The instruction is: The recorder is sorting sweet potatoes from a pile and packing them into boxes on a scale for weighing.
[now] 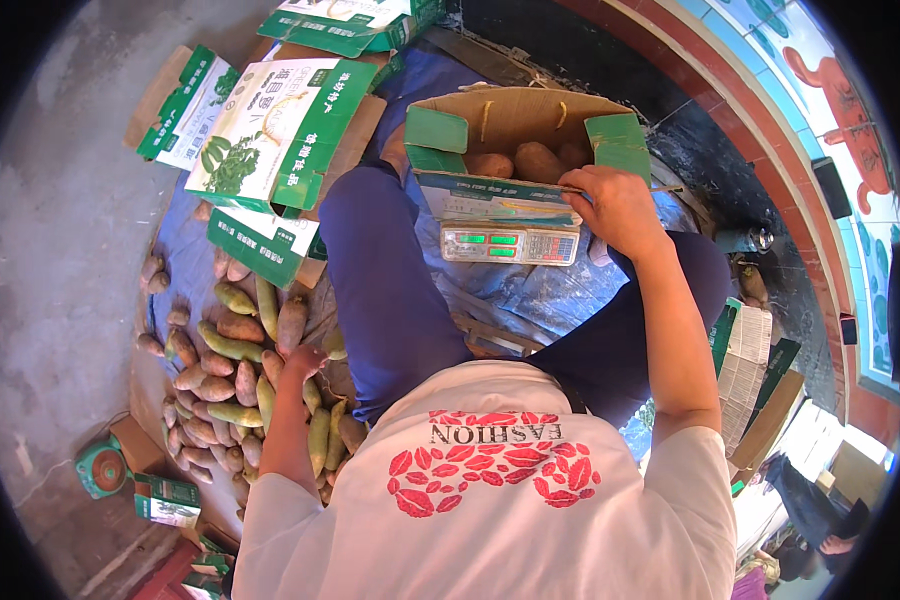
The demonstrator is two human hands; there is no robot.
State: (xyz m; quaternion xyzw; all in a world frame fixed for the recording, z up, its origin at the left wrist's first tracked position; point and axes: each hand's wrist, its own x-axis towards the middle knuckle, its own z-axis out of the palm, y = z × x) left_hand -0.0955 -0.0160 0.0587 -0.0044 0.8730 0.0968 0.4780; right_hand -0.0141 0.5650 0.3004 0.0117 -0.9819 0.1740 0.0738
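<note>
My left hand (pixel 306 362) is down in the heap on my left, its fingers closed about the lower end of a reddish-brown sweet potato (pixel 291 322). Long green radishes (pixel 232 342) lie mixed with the sweet potatoes around it. In front of me, an open cardboard carton (pixel 525 108) with green flaps holds several sweet potatoes (pixel 538 163). My right hand (pixel 615 208) grips the carton's near right edge, thumb and fingers over the rim. Just below the carton shows a scale's panel (pixel 510 246) with green lit displays; the carton hides the rest of the scale.
Green-and-white cartons (pixel 270 130) are piled at the far left. A blue sheet (pixel 560 290) covers the floor between my legs. More cardboard (pixel 745 370) leans at my right. A green round-dial device (pixel 101 468) stands at the lower left. Another person (pixel 820 525) is at the lower right.
</note>
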